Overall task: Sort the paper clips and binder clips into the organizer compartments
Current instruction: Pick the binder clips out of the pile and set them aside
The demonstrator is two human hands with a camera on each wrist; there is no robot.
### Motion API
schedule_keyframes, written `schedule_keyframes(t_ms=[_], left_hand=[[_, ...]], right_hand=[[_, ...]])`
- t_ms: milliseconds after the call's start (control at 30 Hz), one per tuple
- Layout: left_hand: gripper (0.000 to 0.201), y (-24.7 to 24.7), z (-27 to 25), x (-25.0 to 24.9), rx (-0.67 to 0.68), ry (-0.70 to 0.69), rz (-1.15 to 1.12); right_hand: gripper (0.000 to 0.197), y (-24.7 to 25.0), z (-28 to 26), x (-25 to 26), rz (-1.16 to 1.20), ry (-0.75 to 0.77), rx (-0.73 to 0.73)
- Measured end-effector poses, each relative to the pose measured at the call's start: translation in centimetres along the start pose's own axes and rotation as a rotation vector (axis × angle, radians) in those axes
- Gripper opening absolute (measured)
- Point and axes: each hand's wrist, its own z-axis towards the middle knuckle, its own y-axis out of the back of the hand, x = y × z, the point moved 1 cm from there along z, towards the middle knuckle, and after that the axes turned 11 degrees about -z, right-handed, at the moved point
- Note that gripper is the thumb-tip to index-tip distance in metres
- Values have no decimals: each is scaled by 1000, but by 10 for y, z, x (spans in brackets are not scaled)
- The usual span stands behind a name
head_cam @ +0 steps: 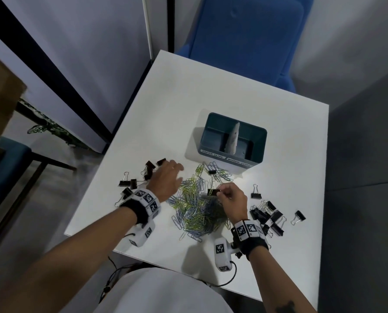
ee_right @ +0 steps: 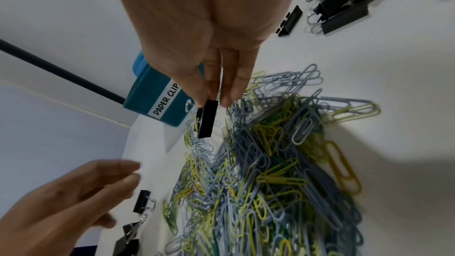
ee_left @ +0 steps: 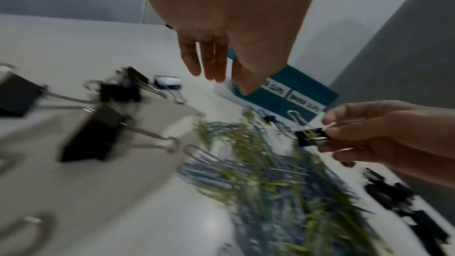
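Over the paper clips (head_cam: 195, 208) on the table (head_cam: 211, 91), your right hand (head_cam: 232, 199) pinches a binder clip (head_cam: 212, 192). Your left hand (head_cam: 167, 181) hovers with fingers relaxed, holding nothing. Just beyond stands the organizer (head_cam: 234, 141).

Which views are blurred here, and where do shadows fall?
Head view: mostly sharp, left hand slightly smeared, organizer shadowed on its left. Left wrist view: heavy motion blur over the paper clips. Right wrist view: clips sharp, broad shadow on the table at right.
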Motion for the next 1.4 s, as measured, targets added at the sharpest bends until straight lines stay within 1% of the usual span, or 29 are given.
schedule_keyframes(t_ms=[100,133,200,233,333,400,467,533,600,667,733,800,900,1000,1067,1133,1200,1267,1400], left_hand=[[28,-26,-6,-31,229,69,-245],[31,-34,-6,-37,266,103,-297],[37,-47,-6,-45,273,166,-376],[35,-51,-5,-46,258,200,-420],[16,-58,-4,-47,240,281,-577],[11,-57,-5,-46,260,280,-593],[13,-56,-8,-42,271,203,-500],[17,-54,-11,-38,255,121,-371],[18,-52,-15,-31,253,88,-250],[16,-48,-18,-29,267,76,-65],[19,-44,-17,-30,234,36,69],[23,-42,-12,-36,202,-20,127],[27,-42,8,-51,190,-116,201],[46,-48,34,-62,218,-212,230],[59,-53,48,-67,260,-242,260],[66,-57,55,-72,302,-264,295],[63,-62,57,-78,354,-284,363],[61,-67,53,-81,389,-272,385],[57,-74,42,-82,364,-223,351]], right_hand=[[22,-2,-5,3,91,10,-16],[23,-3,-6,5,113,14,-15],[25,-4,-10,10,144,37,-11],[26,-5,-12,12,151,48,-17],[26,-5,-18,15,142,51,-52],[26,-5,-22,15,131,55,-64],[26,-5,-26,16,128,61,-81],[27,-5,-27,14,141,31,-119],[28,-3,-27,8,155,-14,-165],[30,1,-27,4,152,-41,-204],[28,11,-28,2,126,-40,-244],[23,26,-30,-3,94,-24,-297],[24,50,-30,-23,79,-59,-372],[23,72,-28,-50,-7,-131,-426],[21,83,-27,-64,-79,-186,-417],[21,88,-27,-74,-133,-209,-391],[20,91,-28,-82,-173,-210,-384],[19,91,-29,-90,-200,-202,-385],[17,89,-34,-98,-260,-143,-411]])
